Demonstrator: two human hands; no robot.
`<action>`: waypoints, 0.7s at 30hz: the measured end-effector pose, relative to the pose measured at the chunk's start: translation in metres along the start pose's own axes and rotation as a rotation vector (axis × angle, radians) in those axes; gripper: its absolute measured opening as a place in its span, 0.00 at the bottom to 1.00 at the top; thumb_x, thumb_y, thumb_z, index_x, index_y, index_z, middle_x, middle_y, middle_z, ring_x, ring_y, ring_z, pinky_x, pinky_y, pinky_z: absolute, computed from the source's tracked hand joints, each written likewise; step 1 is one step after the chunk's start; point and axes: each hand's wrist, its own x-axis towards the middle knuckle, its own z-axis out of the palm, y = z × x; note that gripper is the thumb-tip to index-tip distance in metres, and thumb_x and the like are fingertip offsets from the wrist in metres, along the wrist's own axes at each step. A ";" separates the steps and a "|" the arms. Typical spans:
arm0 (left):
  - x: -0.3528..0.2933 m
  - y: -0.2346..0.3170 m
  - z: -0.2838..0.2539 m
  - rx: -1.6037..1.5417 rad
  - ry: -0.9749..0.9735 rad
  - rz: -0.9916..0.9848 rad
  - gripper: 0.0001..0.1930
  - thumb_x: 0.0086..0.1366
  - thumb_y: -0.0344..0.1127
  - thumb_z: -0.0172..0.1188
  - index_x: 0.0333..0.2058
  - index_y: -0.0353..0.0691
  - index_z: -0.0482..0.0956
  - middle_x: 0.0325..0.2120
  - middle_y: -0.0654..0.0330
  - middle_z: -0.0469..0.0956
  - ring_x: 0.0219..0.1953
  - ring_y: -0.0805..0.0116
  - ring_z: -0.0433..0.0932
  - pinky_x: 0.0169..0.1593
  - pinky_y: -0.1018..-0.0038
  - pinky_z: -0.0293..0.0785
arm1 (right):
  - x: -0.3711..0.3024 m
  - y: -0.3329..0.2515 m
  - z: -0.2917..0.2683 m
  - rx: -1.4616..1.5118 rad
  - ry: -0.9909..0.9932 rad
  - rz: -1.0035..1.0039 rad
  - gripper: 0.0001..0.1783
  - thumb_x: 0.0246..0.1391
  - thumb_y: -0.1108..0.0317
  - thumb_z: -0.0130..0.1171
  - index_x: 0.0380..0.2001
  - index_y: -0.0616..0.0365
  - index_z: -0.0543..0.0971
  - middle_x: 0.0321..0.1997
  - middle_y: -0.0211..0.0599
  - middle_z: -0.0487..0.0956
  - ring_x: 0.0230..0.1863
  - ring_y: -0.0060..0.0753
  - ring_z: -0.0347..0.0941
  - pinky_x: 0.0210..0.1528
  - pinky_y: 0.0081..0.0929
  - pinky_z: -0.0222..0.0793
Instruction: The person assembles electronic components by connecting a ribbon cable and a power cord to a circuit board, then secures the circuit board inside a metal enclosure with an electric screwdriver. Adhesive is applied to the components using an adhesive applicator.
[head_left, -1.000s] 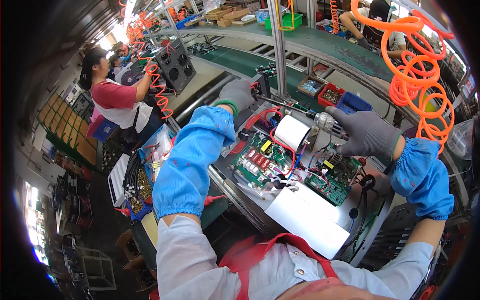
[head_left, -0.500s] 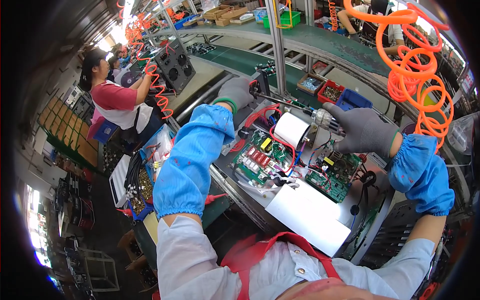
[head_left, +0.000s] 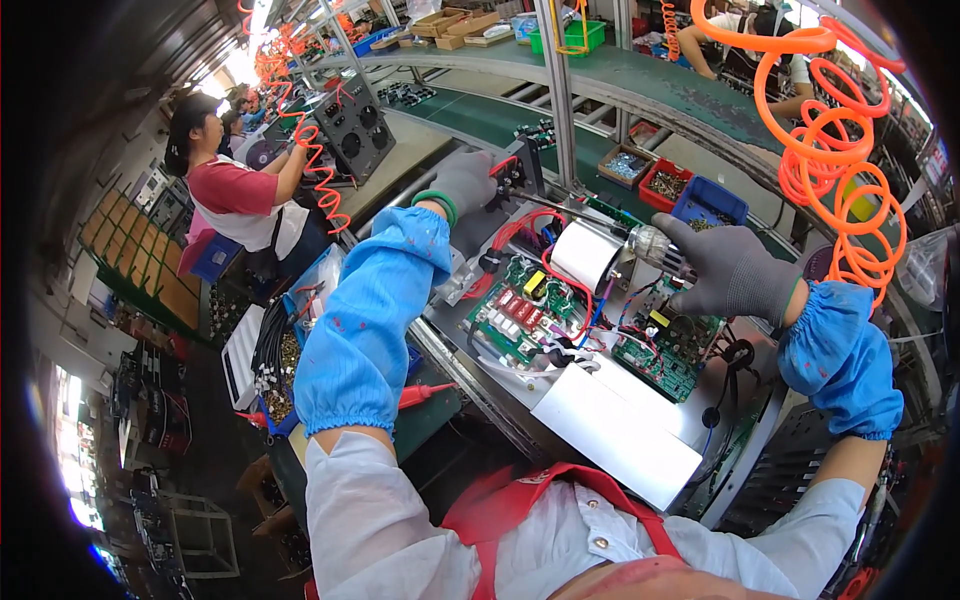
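My right hand (head_left: 735,265), in a grey glove, is closed round the clear handle of a screwdriver (head_left: 655,247). The screwdriver's long shaft runs left over the chassis, its tip near a small upright black panel (head_left: 522,172). My gloved left hand (head_left: 464,183) is curled against that panel's outer side, beside a red wire; what its fingers hold is hidden. Below both hands lies an open metal chassis with a green circuit board (head_left: 515,315), a second green board (head_left: 665,355), a white cylinder (head_left: 583,255), red wires (head_left: 520,232) and a white sheet (head_left: 615,435).
Small red (head_left: 665,183) and blue (head_left: 710,203) parts bins stand beyond the chassis, beside a metal post (head_left: 558,100). An orange coiled hose (head_left: 825,130) hangs at right. At left sit cables (head_left: 268,350) and a red-tipped bottle (head_left: 425,394). A co-worker (head_left: 235,190) stands farther left.
My left hand and sleeve have shifted slightly left and down. The screwdriver remains in my right hand, its tip still near the black panel. The view has shifted a little.
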 end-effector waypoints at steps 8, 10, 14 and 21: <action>-0.002 -0.001 -0.002 0.043 -0.002 -0.024 0.13 0.58 0.36 0.56 0.40 0.37 0.78 0.37 0.46 0.81 0.43 0.47 0.80 0.48 0.59 0.76 | 0.006 -0.004 0.004 0.015 -0.022 0.003 0.53 0.39 0.47 0.67 0.66 0.55 0.58 0.29 0.48 0.78 0.33 0.53 0.78 0.36 0.42 0.73; -0.003 0.000 -0.002 0.054 0.008 -0.008 0.13 0.58 0.36 0.56 0.40 0.37 0.78 0.37 0.46 0.81 0.43 0.47 0.80 0.48 0.59 0.76 | 0.006 -0.004 0.006 -0.023 -0.005 0.007 0.52 0.40 0.47 0.66 0.66 0.55 0.57 0.29 0.48 0.78 0.33 0.53 0.78 0.36 0.42 0.73; -0.002 -0.001 0.001 0.044 0.005 -0.019 0.13 0.57 0.35 0.56 0.40 0.38 0.79 0.37 0.46 0.81 0.43 0.47 0.80 0.48 0.59 0.77 | 0.006 -0.011 0.004 -0.014 -0.024 0.016 0.51 0.41 0.48 0.66 0.67 0.55 0.57 0.29 0.49 0.78 0.33 0.53 0.78 0.35 0.42 0.73; 0.010 -0.010 0.011 0.015 -0.005 0.002 0.24 0.57 0.35 0.56 0.54 0.42 0.71 0.38 0.44 0.80 0.43 0.44 0.78 0.48 0.57 0.74 | 0.003 -0.009 0.000 0.041 -0.027 0.020 0.52 0.41 0.47 0.66 0.66 0.55 0.56 0.30 0.51 0.78 0.33 0.55 0.78 0.36 0.43 0.72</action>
